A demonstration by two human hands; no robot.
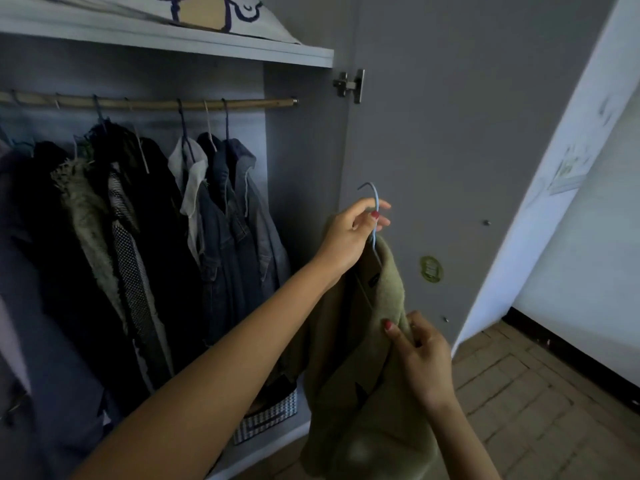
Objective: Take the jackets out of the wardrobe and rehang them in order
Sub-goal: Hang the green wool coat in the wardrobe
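Note:
An olive-green fleecy jacket (349, 382) hangs on a light blue hanger (374, 202) in front of the open wardrobe door. My left hand (349, 233) pinches the hanger's neck just below the hook and holds the jacket up. Lower down, my right hand (420, 358) grips the jacket's collar edge. Inside the wardrobe, several jackets hang from a wooden rail (152, 102): dark coats (114, 237) at the left, denim jackets (232, 230) at the right. The rail's right end is bare.
The open wardrobe door (450, 133) stands right behind the held jacket, with a hinge (349, 85) at its top. A checked box (266, 417) sits on the wardrobe floor. A shelf (166, 39) with a printed cloth runs above the rail. Tiled floor (540, 393) lies at the right.

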